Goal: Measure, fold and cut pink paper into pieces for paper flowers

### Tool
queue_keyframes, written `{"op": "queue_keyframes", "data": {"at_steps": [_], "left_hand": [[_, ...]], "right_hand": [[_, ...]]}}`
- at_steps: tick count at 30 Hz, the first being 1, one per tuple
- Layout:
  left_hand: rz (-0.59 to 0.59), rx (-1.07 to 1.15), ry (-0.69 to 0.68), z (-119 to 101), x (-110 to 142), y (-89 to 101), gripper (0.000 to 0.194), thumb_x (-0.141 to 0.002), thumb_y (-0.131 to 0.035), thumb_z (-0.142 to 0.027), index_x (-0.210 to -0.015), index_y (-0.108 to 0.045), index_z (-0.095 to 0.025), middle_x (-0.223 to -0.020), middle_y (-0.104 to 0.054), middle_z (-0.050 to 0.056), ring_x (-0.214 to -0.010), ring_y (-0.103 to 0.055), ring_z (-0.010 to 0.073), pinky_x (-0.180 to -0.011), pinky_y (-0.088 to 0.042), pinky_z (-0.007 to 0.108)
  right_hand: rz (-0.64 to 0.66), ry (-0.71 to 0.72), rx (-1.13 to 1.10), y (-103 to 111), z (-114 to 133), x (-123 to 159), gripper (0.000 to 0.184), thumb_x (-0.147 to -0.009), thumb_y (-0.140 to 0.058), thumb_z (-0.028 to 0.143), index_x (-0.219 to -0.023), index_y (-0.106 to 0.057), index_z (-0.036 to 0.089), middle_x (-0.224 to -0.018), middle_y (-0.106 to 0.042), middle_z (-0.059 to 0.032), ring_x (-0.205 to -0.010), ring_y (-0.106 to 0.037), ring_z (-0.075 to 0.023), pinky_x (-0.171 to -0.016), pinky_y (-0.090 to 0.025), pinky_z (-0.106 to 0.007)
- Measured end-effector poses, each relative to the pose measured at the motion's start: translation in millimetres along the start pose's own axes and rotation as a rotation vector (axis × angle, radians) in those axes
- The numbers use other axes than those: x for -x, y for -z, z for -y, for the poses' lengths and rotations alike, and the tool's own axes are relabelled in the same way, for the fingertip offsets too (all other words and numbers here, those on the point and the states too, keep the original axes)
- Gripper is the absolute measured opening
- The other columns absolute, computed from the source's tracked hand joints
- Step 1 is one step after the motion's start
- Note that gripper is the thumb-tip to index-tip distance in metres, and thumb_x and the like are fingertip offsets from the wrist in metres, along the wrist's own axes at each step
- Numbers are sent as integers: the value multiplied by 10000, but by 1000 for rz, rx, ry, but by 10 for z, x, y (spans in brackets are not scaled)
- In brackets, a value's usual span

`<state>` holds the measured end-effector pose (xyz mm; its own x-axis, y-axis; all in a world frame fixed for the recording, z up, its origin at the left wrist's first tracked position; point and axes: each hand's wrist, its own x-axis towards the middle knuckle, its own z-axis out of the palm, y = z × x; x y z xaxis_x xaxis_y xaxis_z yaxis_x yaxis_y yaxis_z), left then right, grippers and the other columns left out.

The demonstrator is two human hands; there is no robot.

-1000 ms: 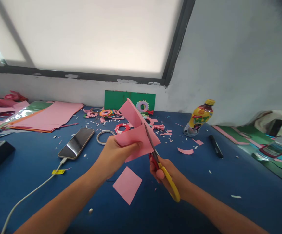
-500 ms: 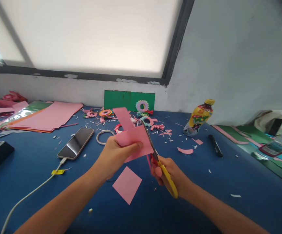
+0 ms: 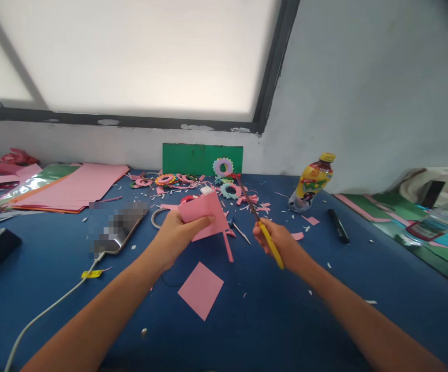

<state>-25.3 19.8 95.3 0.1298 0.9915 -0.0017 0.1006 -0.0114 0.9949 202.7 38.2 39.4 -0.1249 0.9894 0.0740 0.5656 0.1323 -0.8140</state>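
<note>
My left hand [image 3: 177, 235] pinches a piece of pink paper [image 3: 201, 209] between thumb and fingers, above the middle of the table. My right hand [image 3: 276, 240] grips yellow-handled scissors [image 3: 267, 235], whose blades point up and away, apart from the paper. A narrow pink strip [image 3: 227, 247] is at the held paper's lower right corner; whether it is attached I cannot tell. Below lies a square of pink paper [image 3: 201, 291], turned cornerwise. Beyond the hands are scalloped paper rings [image 3: 230, 191] among many scraps.
A phone [image 3: 125, 230] with a white cable lies to the left, near a stack of pink sheets [image 3: 92, 183]. A drink bottle [image 3: 312, 182] and a black marker [image 3: 338, 226] are on the right. A green board [image 3: 185, 159] leans at the wall.
The scissors have moved right, away from the paper. A pink strip that stood above the held paper is gone from there, and a pink strip now lies behind my left hand.
</note>
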Motion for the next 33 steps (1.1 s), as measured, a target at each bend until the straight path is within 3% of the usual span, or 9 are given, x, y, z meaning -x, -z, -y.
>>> {"op": "queue_keyframes", "data": {"at_steps": [5, 10, 13, 18, 21, 24, 26, 30, 33], "left_hand": [[70, -492, -21, 115, -179, 161, 245, -674, -579, -363, -526, -544, -171, -472, -427, -37, -460, -381, 108, -444, -245, 232], [-43, -658, -9, 148, -325, 357, 270, -611, -577, -304, -423, -427, -183, -425, -329, -53, -440, -299, 99, -449, -185, 240], [-40, -670, 27, 166, -392, 488, 220, -568, -605, -299, -436, -478, -177, -433, -383, -46, -439, -329, 106, -443, -203, 236], [-49, -662, 43, 150, -414, 632, 136, -562, -628, -295, -537, -603, -164, -500, -514, -15, -459, -399, 124, -440, -259, 235], [-55, -640, 48, 117, -390, 654, 162, -588, -627, -325, -568, -639, -164, -493, -537, -5, -461, -432, 137, -444, -280, 239], [-130, -606, -11, 95, -392, 652, 210, -604, -635, -361, -640, -671, -157, -557, -593, 15, -531, -504, 167, -487, -335, 249], [-207, -595, -66, 89, -412, 646, 248, -606, -643, -383, -686, -671, -150, -648, -631, 32, -602, -542, 182, -524, -368, 254], [-311, -499, -151, 94, -442, 624, 324, -587, -683, -373, -798, -655, -129, -802, -669, 66, -687, -582, 192, -581, -424, 265], [-275, -378, -157, 95, -423, 598, 314, -605, -687, -352, -815, -661, -120, -826, -679, 73, -714, -592, 189, -625, -445, 270]], "right_hand": [[-40, -65, 487, 171, -9, -94, 327, -779, -438, 489, -796, -584, 197, -702, -645, -56, -650, -596, -215, -519, -363, -263], [-72, -126, 802, 264, -105, -137, 422, -751, -475, 546, -935, -608, 190, -850, -677, -91, -756, -624, -262, -555, -374, -279], [-64, -142, 870, 332, -248, -193, 400, -782, -478, 441, -1019, -594, 140, -948, -663, -133, -835, -619, -270, -613, -396, -291], [-23, -151, 886, 438, -390, -263, 342, -774, -523, 372, -982, -618, 118, -938, -660, -142, -864, -612, -266, -654, -418, -298], [-61, -134, 910, 402, -299, -224, 341, -801, -509, 381, -976, -615, 108, -969, -642, -161, -914, -591, -284, -719, -428, -337], [-104, -16, 864, 168, -88, -73, 358, -862, -431, 399, -1069, -575, 145, -1105, -598, -133, -1039, -535, -262, -846, -411, -360], [44, 235, 626, -84, 62, 84, 408, -869, -422, 442, -1105, -565, 141, -1152, -585, -125, -1071, -526, -232, -914, -395, -347], [552, 643, 410, -518, 246, 378, 600, -814, -500, 509, -1306, -415, 177, -1387, -378, -112, -1279, -327, -244, -1049, -251, -394], [694, 712, 386, -588, 269, 452, 527, -856, -453, 483, -1326, -386, 255, -1394, -375, -70, -1320, -249, -209, -1084, -122, -428]]}}
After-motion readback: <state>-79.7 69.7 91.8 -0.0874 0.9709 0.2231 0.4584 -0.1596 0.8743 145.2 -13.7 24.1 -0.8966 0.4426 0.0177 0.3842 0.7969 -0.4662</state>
